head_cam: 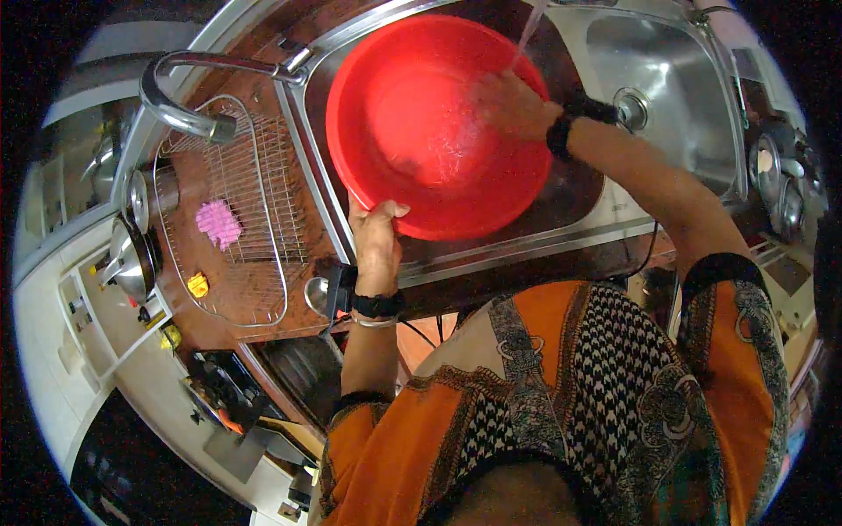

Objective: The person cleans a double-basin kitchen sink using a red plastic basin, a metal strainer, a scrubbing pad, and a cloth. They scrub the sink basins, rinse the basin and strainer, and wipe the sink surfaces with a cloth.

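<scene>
A red plastic basin (460, 210) rests in the left bowl of a steel double sink. My left hand (377, 240) grips its near-left rim, the thumb over the edge. My right hand (510, 105) is inside the basin near its right wall, blurred, under a thin stream of water (529, 29) that falls from the top of the view. Some water lies on the basin's floor. What the right fingers touch cannot be made out.
A curved chrome faucet (191, 118) arches at the left over a wire dish rack (263, 191). A pink cloth or sponge (219, 223) and a small yellow item (197, 285) lie there. The steel right sink bowl (684, 131) has a drain. Metal pots and lids (779, 184) stand at the far right.
</scene>
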{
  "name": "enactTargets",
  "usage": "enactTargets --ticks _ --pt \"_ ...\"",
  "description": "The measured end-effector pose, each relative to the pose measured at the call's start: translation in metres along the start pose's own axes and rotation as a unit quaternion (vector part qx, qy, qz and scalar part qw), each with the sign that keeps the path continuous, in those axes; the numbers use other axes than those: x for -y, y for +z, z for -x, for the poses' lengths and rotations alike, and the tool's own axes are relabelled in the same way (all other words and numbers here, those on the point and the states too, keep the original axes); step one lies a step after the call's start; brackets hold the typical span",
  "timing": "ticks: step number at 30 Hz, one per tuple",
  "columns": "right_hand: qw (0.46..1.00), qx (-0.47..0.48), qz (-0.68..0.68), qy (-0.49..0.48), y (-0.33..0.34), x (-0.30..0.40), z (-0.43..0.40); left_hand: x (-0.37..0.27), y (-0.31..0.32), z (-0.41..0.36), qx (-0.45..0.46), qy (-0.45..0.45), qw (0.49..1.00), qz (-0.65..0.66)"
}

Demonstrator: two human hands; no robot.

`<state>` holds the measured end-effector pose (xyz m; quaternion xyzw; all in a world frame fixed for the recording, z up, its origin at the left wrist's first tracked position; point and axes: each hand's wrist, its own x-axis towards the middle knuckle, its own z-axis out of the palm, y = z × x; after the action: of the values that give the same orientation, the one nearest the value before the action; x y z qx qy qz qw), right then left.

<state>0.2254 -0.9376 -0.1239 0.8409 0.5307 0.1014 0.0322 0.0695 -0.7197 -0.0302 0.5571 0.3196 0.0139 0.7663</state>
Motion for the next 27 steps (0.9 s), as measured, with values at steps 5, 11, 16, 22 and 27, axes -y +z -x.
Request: enactTargets --ticks 5,11,16,22,27 --pt "0.965 0.091 -0.162 0.185 -0.001 0.01 -0.003 -0.002 0.001 0.0 -0.006 0.005 1.0 -0.015" --pt "0.779 0.253 -0.574 -0.009 -0.048 0.079 -0.045 0.013 0.007 -0.005 0.029 0.016 0.999 0.018" --pt "0.965 -0.091 -0.232 0.075 -0.027 0.036 -0.099 0.013 0.004 0.005 0.02 0.011 0.999 -0.026" --pt "0.944 0.123 -0.191 0.239 0.0 0.02 -0.02 0.015 0.004 0.003 -0.002 0.046 0.999 0.024" --pt "0.875 -0.077 -0.478 -0.022 0.09 0.116 -0.021 0.024 0.013 -0.003 0.006 0.047 0.999 0.027"
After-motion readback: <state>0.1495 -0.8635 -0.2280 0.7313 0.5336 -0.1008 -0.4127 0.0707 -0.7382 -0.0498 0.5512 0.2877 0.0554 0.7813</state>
